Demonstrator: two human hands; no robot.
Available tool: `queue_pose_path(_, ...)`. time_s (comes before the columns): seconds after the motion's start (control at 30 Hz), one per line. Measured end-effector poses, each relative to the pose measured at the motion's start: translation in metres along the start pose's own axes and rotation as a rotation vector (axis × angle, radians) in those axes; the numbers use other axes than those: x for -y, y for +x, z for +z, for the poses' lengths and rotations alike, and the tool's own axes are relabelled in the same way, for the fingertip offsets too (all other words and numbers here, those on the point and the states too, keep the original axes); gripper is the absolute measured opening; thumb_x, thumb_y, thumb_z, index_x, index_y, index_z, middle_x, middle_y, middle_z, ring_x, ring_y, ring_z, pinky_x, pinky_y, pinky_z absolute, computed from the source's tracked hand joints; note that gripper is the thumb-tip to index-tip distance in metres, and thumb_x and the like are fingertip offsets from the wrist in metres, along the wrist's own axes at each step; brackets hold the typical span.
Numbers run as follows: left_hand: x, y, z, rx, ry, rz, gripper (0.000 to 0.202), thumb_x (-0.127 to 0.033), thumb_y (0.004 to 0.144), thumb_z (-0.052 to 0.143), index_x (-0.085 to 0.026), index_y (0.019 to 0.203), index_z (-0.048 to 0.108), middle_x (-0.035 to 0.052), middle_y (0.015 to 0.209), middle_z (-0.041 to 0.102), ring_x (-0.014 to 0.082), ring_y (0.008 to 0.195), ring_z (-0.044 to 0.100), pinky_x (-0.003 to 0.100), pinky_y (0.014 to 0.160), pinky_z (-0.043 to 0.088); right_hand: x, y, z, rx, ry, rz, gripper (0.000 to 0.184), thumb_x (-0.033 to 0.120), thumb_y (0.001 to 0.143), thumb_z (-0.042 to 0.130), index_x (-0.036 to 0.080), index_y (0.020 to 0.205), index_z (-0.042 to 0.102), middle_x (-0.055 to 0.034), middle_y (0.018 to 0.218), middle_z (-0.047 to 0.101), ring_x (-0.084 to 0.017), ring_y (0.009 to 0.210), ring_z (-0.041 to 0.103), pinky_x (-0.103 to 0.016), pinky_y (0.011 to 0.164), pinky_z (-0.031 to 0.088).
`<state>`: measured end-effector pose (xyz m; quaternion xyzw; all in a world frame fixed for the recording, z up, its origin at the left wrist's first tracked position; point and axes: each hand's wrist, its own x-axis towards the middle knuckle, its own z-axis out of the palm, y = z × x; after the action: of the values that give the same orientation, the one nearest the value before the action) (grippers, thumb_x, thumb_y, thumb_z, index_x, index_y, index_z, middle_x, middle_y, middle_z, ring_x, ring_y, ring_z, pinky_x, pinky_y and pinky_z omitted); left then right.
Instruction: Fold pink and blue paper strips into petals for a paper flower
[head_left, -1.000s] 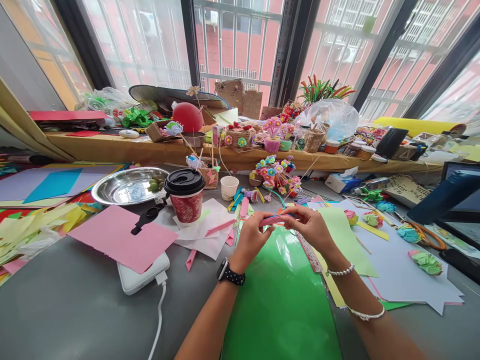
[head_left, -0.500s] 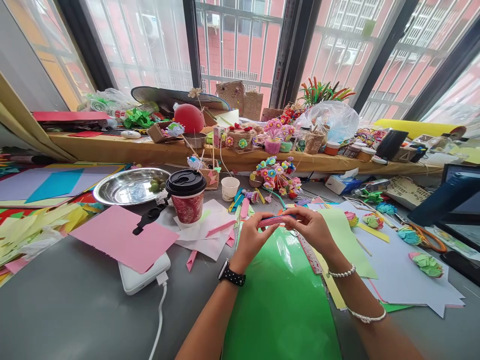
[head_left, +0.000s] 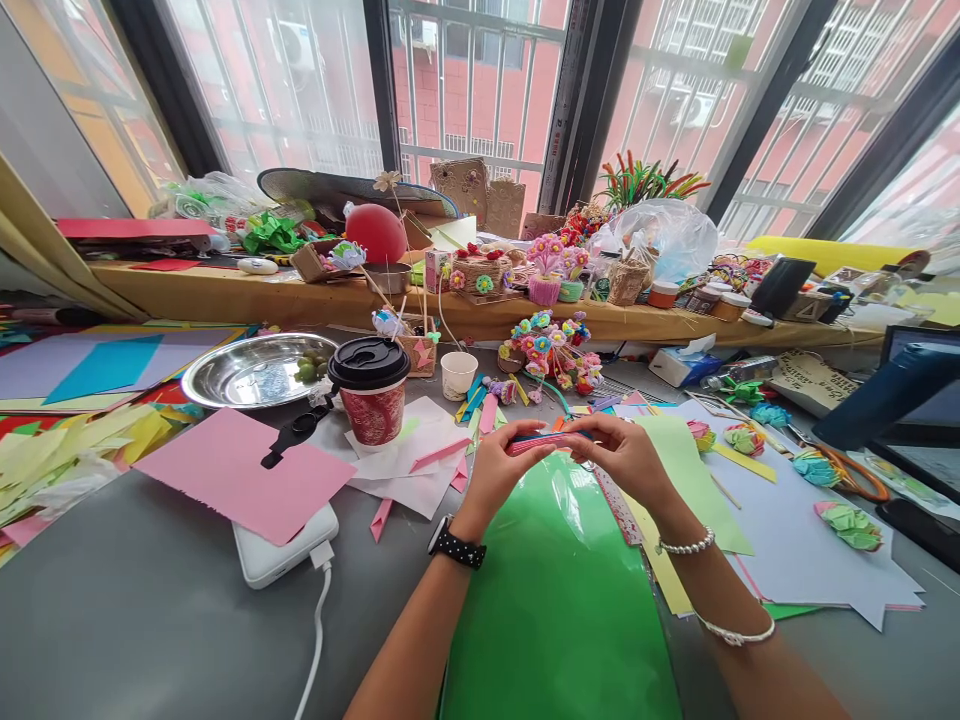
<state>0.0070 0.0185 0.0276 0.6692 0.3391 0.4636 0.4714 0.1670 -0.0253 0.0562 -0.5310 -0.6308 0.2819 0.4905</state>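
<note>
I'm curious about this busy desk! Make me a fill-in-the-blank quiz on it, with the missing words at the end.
1. The left hand and right hand hold a pink-and-blue piece above a glossy sheet whose colour is ____.
2. The colour of the lid on the red coffee cup is ____.
3. The watch is worn on the ____ wrist.
4. The colour of the charging cable is ____.

Missing words: green; black; left; white.
</note>
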Motion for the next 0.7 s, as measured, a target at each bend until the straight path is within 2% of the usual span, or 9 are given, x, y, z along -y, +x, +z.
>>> queue_pose_path(0.23,-0.0023,0.0002,-0.0002,0.014,0.02,0.007,0.031,-0.033,0.062,0.065,-0.016,0.087,0.062,0.0062,0.089,0.066,0.0189,0.083,0.061,0.03,0.074,0.049,0.0032,-0.0021,0.0026,0.0,-0.004,0.009,0.027,0.042,0.067,0.061,0.017,0.079,0.063,-0.0054,0.075,0.064,-0.015,0.057,0.06,-0.027,0.052,0.051)
queue_pose_path(0.7,-0.0008,0.0013,0.0006,0.003,0.009,-0.002,0.028,-0.029,0.06,0.068,-0.015,0.084,0.062,0.0053,0.086,0.066,0.0174,0.082,0.06,0.028,0.074,0.047,-0.0018,-0.0027,0.0033,0.016,-0.009,0.007,0.024,0.038,0.069,0.061,0.017,0.08,0.063,-0.0047,0.074,0.061,-0.015,0.06,0.059,-0.028,0.054,0.051)
